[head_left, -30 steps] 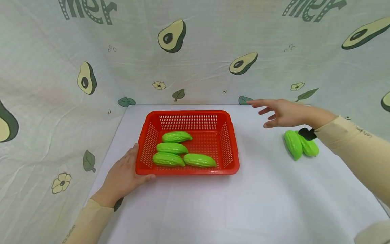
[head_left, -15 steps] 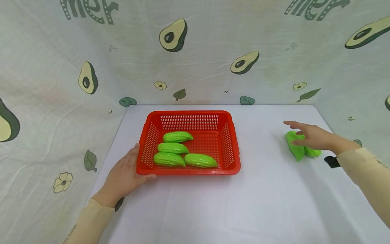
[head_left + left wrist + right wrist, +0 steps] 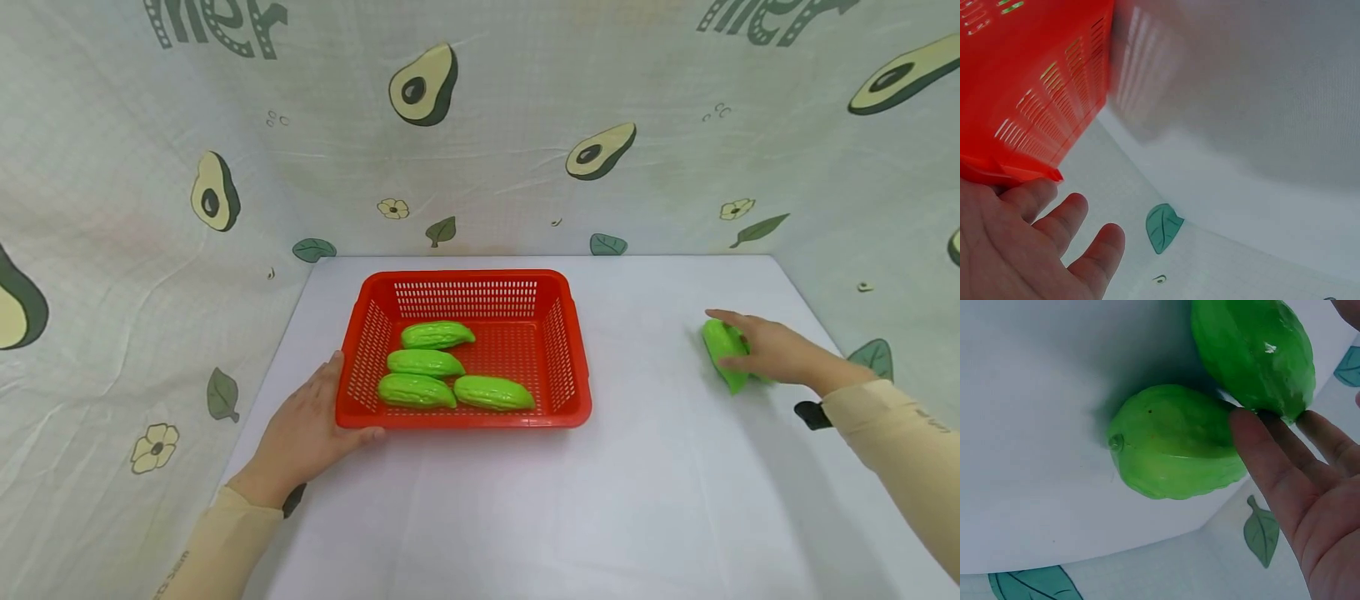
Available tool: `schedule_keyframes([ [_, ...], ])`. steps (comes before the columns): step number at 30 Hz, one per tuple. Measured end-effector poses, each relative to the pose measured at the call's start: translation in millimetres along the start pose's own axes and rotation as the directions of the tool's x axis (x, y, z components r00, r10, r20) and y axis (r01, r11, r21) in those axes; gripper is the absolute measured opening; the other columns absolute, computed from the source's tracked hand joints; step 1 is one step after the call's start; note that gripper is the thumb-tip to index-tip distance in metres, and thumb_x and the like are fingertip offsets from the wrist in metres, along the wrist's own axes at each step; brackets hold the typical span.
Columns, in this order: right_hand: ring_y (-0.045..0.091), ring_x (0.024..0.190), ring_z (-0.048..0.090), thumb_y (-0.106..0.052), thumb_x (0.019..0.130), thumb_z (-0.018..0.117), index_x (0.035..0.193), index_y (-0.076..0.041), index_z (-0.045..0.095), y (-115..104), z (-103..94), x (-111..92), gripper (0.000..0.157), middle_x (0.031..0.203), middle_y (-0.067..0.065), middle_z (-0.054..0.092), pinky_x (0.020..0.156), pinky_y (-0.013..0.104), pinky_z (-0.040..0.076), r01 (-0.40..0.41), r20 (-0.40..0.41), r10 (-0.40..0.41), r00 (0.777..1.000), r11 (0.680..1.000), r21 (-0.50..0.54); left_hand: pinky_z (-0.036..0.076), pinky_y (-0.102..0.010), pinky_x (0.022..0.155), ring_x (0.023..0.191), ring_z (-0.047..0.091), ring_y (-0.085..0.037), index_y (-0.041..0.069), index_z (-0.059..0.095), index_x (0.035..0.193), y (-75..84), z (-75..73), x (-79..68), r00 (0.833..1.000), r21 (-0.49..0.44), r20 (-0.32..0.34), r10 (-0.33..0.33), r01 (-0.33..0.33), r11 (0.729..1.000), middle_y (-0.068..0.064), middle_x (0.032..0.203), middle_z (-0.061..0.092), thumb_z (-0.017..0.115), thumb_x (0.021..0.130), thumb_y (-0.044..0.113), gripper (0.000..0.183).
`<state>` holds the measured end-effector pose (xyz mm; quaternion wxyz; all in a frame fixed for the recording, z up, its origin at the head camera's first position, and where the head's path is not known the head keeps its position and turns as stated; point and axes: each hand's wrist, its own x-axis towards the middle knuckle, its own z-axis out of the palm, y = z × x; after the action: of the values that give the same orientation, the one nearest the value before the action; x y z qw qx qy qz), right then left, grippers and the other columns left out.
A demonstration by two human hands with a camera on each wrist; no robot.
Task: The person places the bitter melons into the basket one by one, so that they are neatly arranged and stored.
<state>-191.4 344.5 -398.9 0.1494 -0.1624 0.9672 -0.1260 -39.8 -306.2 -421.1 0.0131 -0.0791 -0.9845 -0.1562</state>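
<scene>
The nearer gourd (image 3: 722, 340) is lying at the right of the white table (image 3: 525, 500), under the fingertips of the right hand (image 3: 783, 354), off its left side; its long axis is running roughly toward and away from the person, the narrow end facing the person and slanting a little rightward, about crosswise to that hand; a second gourd (image 3: 1172, 444) is lying just to its right, mostly hiding under the hand in the head view; the right hand is plainly the closer one, its fingers standing loosely apart, tips by the gap between the pair; whether they are pressing, I cannot tell; the left hand (image 3: 307, 433) is resting well apart, fingers extending along a corner of the red basket (image 3: 468, 422), where four gourds (image 3: 423, 362) are lying; the printed cloth (image 3: 510, 83) is showing cut-off lettering, "mer", twice; print on the left sleeve (image 3: 217, 550) is staying too small to read; basket and gourds are showing no label.
</scene>
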Motion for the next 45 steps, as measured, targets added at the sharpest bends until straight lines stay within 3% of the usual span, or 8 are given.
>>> schedule_keyframes([
  [13, 0.051, 0.114, 0.043, -0.012, 0.079, 0.084, 0.154, -0.004, 0.031, 5, 14.4, 2, 0.092, 0.143, 0.038, 0.029, 0.093, 0.072, 0.040, -0.021, -0.030, 0.021, 0.999, 1.000, 0.023, 0.034, -0.060, 0.108, 0.140, 0.033, -0.044, -0.003, 0.008, 0.158, 0.5, -0.5, 0.1, 1.000, 0.005, -0.004, -0.001, 0.001, 1.000, -0.027, 0.156, 0.029, 0.077, 0.075, 0.064, 0.127],
  [21, 0.041, 0.097, 0.054, -0.023, 0.081, 0.084, 0.154, -0.007, 0.029, 6, 18.4, 4, 0.093, 0.120, 0.034, 0.054, 0.080, 0.063, 0.047, -0.024, -0.010, 0.024, 1.000, 1.000, 0.005, 0.034, -0.060, 0.108, 0.140, 0.033, -0.044, -0.003, 0.008, 0.158, 0.8, 0.1, 0.3, 1.000, -0.002, -0.002, 0.002, -0.002, 1.000, -0.026, 0.157, 0.029, 0.077, 0.075, 0.064, 0.126],
  [30, 0.036, 0.087, 0.053, -0.024, 0.087, 0.079, 0.154, -0.009, 0.029, 6, 18.5, 10, 0.085, 0.104, 0.025, 0.059, 0.073, 0.054, 0.049, -0.005, -0.009, 0.005, 1.000, 1.000, -0.010, 0.035, -0.060, 0.108, 0.140, 0.033, -0.044, -0.003, 0.009, 0.158, 1.5, -0.2, 0.8, 1.000, 0.003, -0.008, 0.009, -0.009, 1.000, -0.026, 0.156, 0.030, 0.077, 0.075, 0.065, 0.127],
  [37, 0.037, 0.090, 0.053, -0.013, 0.086, 0.076, 0.155, -0.011, 0.027, 5, 13.5, 13, 0.085, 0.117, 0.032, 0.055, 0.071, 0.049, 0.049, 0.013, 0.015, -0.013, 1.000, 1.000, 0.010, 0.035, -0.059, 0.108, 0.139, 0.034, -0.044, -0.004, 0.012, 0.157, 1.0, 0.7, 0.2, 0.999, 0.007, -0.029, 0.019, -0.019, 1.000, -0.026, 0.156, 0.031, 0.075, 0.075, 0.068, 0.126],
  [40, 0.041, 0.096, 0.054, -0.013, 0.086, 0.077, 0.157, -0.013, 0.025, 1, 6.6, 14, 0.088, 0.128, 0.037, 0.049, 0.077, 0.056, 0.049, 0.036, 0.004, -0.037, 0.999, 0.999, 0.034, 0.035, -0.059, 0.108, 0.139, 0.034, -0.045, -0.004, 0.011, 0.157, -0.2, 1.7, 0.0, 0.999, 0.009, -0.032, 0.023, -0.023, 1.000, -0.026, 0.156, 0.030, 0.074, 0.075, 0.069, 0.126],
  [45, 0.052, 0.111, 0.054, -0.011, 0.085, 0.079, 0.158, -0.018, 0.025, -16, -13.2, 18, 0.091, 0.142, 0.036, 0.041, 0.086, 0.065, 0.047, 0.104, -0.022, -0.103, 0.994, 0.991, 0.089, 0.035, -0.060, 0.108, 0.140, 0.033, -0.045, -0.002, 0.009, 0.158, -1.2, 2.2, 0.1, 1.000, 0.010, -0.023, 0.011, -0.011, 1.000, -0.026, 0.157, 0.029, 0.076, 0.075, 0.066, 0.127],
])
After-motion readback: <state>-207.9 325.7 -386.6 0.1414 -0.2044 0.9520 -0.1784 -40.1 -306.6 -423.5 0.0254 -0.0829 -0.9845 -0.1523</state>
